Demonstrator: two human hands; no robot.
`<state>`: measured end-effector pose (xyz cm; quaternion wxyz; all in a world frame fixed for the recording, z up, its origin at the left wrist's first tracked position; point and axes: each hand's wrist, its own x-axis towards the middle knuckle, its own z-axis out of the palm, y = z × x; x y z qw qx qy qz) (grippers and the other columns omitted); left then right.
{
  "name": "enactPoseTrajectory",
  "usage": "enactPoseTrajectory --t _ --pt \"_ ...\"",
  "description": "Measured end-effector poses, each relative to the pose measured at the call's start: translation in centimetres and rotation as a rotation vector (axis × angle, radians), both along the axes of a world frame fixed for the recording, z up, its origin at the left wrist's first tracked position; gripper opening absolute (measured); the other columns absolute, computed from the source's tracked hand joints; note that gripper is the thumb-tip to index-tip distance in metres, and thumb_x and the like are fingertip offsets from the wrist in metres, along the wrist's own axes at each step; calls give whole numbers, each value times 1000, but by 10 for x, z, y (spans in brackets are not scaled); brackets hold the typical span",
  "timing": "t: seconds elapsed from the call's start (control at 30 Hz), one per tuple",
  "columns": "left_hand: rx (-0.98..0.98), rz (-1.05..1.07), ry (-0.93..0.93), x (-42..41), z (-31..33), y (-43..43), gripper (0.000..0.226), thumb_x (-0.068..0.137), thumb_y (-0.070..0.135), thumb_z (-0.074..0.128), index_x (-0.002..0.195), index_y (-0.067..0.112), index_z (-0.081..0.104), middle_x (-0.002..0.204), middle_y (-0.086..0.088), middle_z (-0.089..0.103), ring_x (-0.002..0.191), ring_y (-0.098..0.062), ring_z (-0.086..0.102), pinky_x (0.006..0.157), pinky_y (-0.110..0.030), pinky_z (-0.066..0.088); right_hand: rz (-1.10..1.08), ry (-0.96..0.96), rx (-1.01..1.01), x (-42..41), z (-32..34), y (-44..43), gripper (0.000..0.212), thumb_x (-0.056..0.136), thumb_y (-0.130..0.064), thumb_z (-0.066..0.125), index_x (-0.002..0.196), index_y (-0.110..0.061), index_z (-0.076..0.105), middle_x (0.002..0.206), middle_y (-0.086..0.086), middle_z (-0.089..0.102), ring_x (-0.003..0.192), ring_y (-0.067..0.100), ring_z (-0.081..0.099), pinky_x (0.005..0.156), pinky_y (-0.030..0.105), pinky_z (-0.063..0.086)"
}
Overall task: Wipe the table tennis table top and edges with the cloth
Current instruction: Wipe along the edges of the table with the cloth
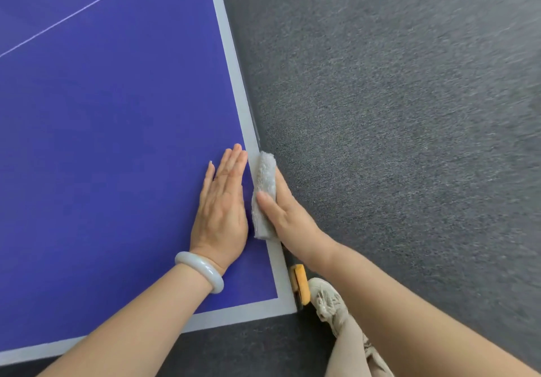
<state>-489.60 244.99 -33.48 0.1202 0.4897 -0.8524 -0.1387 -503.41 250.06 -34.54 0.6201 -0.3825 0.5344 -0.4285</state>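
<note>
Near corner of table (pixel 117 113): cloth (pixel 265 189) folded over side edge just beyond it; right hand (pixel 288 215) grasps cloth, thumb atop, fingers over rim; left hand (pixel 222 201) flat, released, on top beside. Best: hold wrap tight, slide steadily away from corner.

We can read no text, label, brand or number anywhere, neither on the blue worktop (pixel 117 142) with its white lines nor on the cloth (pixel 265 189).

R hand (pixel 289 215) fingers hidden behind cloth (pixel 265 183), over table (pixel 117 113) side edge. Table cut off left & top. Orange part (pixel 301 284) under near corner mostly hidden.
</note>
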Motion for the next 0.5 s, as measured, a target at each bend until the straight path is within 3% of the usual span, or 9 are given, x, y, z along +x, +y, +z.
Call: enactPoseTrajectory --t 0.13,0.23,0.4,0.5 --pt "-17 -7 -24 -2 -1 0 58 95 -4 31 153 5 31 162 -5 25 151 -17 18 122 -51 17 190 81 -33 -1 -15 80 75 104 -33 44 157 -26 -10 163 -20 -13 149 -3 -16 126 35 0" --pt "-23 -11 -28 -2 -2 -1 59 94 -6 32 152 5 32 162 -5 26 151 -17 18 122 -51 17 228 77 -2 0 -15 85 75 104 -39 40 154 -34 -15 158 -29 -21 144 -8 -23 125 34 -5" --pt "-9 -9 -33 0 -2 -4 60 94 -6 33 152 6 32 162 -5 26 151 -14 17 123 -48 15 83 45 -19 -4 -16 -10 67 105 -20 40 157 -8 0 167 2 0 153 11 -5 126 39 3" --pt "7 -2 -68 0 2 -5 56 97 0 31 153 8 31 162 -2 25 152 -14 16 123 -46 15 78 17 -43 -11 -12 -51 62 105 -13 40 157 -5 5 166 7 7 154 14 0 126 40 5"
